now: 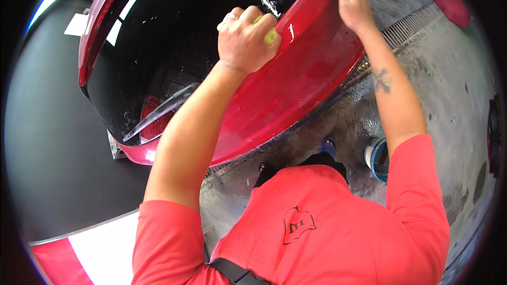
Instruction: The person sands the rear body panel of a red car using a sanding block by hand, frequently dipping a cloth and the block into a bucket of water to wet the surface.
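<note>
My left hand (247,41) is closed around a wet-looking yellow-green sponge or cloth (271,36), pressed where the dark rear window (200,26) of a red car meets the painted body (311,58). Most of what it grips is covered by my fingers. White suds (269,5) streak the glass just beyond my knuckles. At the far right, my right hand (353,4) lies against the red bodywork near its edge, fingers stretched out and holding nothing visible. A rear wiper (161,111) rests on the glass left of my left forearm.
A blue-rimmed bucket (378,160) stands on the wet concrete floor (443,89) by my right arm. The floor has a drain grate (409,27) running past the car. A dark grey wall or panel (53,142) fills the left. My sandalled foot (328,146) shows below the car.
</note>
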The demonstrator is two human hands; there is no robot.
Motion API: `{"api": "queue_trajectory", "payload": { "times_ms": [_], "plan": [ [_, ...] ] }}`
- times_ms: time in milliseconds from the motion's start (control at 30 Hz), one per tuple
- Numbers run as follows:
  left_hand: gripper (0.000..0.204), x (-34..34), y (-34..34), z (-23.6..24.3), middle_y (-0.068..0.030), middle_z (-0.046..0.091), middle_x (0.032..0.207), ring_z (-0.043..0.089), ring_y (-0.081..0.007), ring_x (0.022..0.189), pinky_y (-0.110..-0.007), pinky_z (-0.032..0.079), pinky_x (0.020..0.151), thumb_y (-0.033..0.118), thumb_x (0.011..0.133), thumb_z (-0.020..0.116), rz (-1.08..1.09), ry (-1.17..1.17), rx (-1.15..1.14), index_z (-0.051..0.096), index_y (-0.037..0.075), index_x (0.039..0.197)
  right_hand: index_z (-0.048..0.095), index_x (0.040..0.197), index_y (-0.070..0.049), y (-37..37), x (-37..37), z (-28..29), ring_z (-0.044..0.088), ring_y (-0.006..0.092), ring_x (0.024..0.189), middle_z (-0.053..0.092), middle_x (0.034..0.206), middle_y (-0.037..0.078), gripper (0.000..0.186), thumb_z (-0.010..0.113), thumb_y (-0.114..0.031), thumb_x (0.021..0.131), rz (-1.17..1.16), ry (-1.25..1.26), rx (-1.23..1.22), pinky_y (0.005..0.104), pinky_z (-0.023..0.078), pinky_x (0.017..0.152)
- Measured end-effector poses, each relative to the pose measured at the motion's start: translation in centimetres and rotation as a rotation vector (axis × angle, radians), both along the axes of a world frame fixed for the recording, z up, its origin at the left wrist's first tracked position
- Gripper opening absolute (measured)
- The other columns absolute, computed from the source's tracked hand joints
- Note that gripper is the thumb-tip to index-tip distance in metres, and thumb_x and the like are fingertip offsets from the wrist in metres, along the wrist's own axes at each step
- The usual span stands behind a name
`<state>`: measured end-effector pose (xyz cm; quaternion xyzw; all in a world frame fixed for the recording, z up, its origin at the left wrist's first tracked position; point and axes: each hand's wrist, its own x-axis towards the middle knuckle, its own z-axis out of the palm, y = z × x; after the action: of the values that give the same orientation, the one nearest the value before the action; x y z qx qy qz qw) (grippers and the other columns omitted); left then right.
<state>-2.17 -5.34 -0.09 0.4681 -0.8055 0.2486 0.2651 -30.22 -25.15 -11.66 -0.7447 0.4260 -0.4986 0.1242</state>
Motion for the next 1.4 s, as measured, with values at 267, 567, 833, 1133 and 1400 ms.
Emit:
{"api": "queue_trajectory", "payload": {
  "times_ms": [267,567,833,1133,1400],
  "plan": [
    [0.031,4.8,4.0,9.5,-0.0145,0.077,0.075,0.078,-0.0352,0.075,-0.045,0.063,0.078,0.040,0.087,0.075,0.094,0.190,0.297,0.080,0.009,0.087,0.050,0.159,-0.003,33.2,18.5,2.5,0.037,0.0430,0.163,0.046,0.170,0.023,0.068,0.071,-0.036,0.103,0.059,0.254,-0.124,0.0662,0.026,0.131],
    [0.019,16.4,18.2,8.1,-0.0122,0.072,0.084,0.074,-0.0364,0.077,-0.045,0.060,0.074,0.025,0.085,0.081,-0.158,0.130,0.276,0.075,0.007,0.084,0.050,0.165,-0.010,30.2,18.1,3.4,0.037,0.0383,0.165,0.044,0.176,0.017,0.057,0.041,-0.044,0.119,-0.454,0.121,0.138,0.0678,0.024,0.133],
    [0.014,23.5,22.2,6.3,-0.0084,0.069,0.081,0.072,-0.0308,0.073,-0.043,0.059,0.068,0.020,0.081,0.084,-0.294,0.191,0.045,0.074,0.010,0.082,0.051,0.159,0.000,41.0,29.1,1.9,0.040,0.0451,0.160,0.049,0.167,0.025,0.058,0.059,-0.034,0.112,-0.334,0.297,-0.207,0.0620,0.030,0.130],
    [0.019,26.7,22.3,1.8,0.0012,0.070,0.097,0.071,-0.0241,0.097,-0.041,0.059,0.085,0.024,0.075,0.088,-0.378,-0.123,-0.229,0.079,0.021,0.091,0.061,0.151,-0.006,44.9,30.1,3.5,0.053,0.0414,0.151,0.060,0.158,0.021,0.054,0.069,-0.037,0.107,-0.128,0.385,-0.301,0.0561,0.040,0.122],
    [0.029,25.4,21.9,1.0,0.0037,0.069,0.102,0.069,-0.0223,0.099,-0.042,0.057,0.088,0.028,0.071,0.087,-0.402,-0.064,-0.273,0.075,0.024,0.098,0.053,0.160,0.002,38.6,28.4,0.3,0.062,0.0380,0.134,0.064,0.144,0.022,0.076,0.083,-0.034,0.101,-0.556,-0.435,0.103,0.0498,0.047,0.119]
  ]
}}
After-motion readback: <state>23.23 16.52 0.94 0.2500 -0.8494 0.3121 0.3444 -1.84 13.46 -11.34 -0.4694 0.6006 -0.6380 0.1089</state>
